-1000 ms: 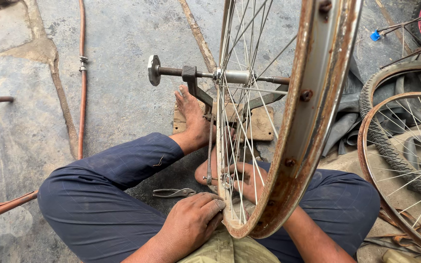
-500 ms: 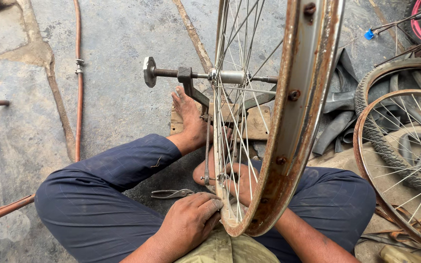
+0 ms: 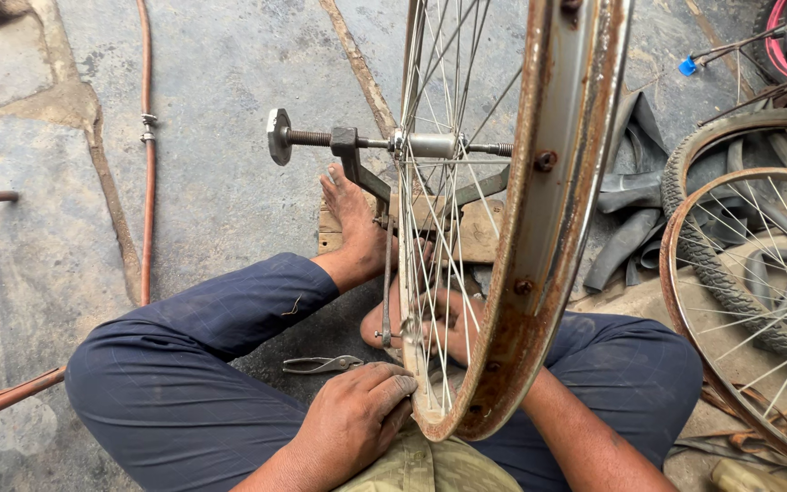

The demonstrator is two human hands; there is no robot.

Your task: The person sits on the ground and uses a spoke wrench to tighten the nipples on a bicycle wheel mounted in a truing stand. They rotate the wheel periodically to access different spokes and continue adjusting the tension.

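1 rusty rim [image 3: 553, 237] stands upright on a truing stand [image 3: 357, 155] between the legs, thin steel spokes bright; 2 hands work it: left hand [image 3: 352, 419] pressed against its lower edge, right hand [image 3: 453, 323] behind the spokes, grip unclear; 1 pliers [image 3: 321, 364] on the floor.

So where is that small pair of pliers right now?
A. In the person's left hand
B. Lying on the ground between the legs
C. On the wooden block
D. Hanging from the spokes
B: the pliers lie on the ground just above the left hand, which rests on the rusty wheel rim.
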